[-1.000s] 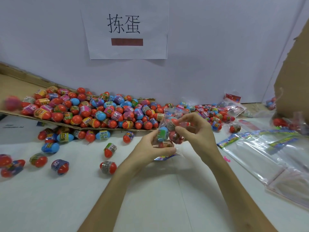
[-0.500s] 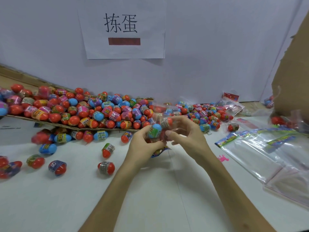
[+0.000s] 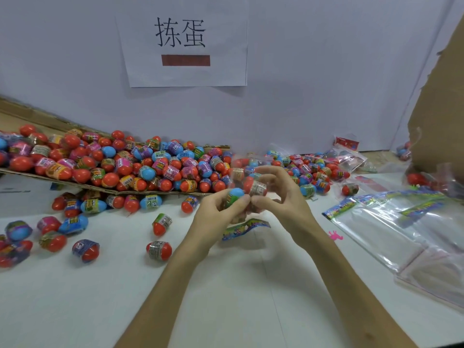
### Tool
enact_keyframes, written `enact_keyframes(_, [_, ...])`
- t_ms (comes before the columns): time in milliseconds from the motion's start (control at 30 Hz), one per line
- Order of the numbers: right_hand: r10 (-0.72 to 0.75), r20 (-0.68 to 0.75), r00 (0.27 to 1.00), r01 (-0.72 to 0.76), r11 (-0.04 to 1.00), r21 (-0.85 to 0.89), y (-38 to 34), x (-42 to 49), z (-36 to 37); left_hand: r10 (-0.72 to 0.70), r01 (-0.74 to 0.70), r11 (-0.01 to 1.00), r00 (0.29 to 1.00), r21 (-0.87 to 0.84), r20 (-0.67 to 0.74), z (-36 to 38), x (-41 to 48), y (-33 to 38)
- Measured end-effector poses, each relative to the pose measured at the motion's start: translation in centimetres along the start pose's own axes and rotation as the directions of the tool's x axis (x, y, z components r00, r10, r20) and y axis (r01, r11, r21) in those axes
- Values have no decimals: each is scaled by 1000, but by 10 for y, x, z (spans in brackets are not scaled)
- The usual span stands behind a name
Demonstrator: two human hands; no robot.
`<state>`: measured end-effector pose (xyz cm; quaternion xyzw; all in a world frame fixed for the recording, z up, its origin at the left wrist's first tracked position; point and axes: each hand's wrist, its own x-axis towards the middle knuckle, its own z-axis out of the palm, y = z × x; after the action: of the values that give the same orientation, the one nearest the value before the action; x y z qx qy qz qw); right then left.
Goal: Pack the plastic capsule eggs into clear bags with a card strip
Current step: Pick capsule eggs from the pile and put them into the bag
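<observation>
Bag [image 3: 238, 172] of capsule eggs [image 3: 256, 188] in grip of left hand [image 3: 215, 218] and right hand [image 3: 285, 198] (card strip [image 3: 245, 228] below)

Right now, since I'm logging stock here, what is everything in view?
capsule eggs: heap, uncounted, red and blue, on cardboard sheet, back left
loose eggs: a scatter, red and blue, table, left
filled bag: one, clear, held up, centre
card strip: one, multicoloured, below the filled bag
empty bags: a stack, clear, table, right
packed bags: several, clear, back right
sign: one, white, wall
pink scrap: one, pink, table, right of centre
left hand: one, grips the filled bag
right hand: one, holds the bag's top
</observation>
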<state>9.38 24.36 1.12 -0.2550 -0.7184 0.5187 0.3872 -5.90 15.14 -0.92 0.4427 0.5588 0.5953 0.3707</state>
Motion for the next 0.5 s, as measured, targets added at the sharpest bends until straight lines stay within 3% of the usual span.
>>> enact_keyframes(100, [-17, -75, 997, 21, 999, 50, -3, 1, 0, -2, 1, 999, 1000, 35, 15, 0, 0, 0])
enact_keyframes(200, [-49, -114, 992, 44, 998, -51, -1, 2, 2, -13, 13, 1000, 998, -4, 60, 2, -2, 0])
enact_keyframes(500, [7, -34, 999, -11, 993, -114, 2, 1, -1, -25, 25, 1000, 995, 5, 101, 2, -6, 4])
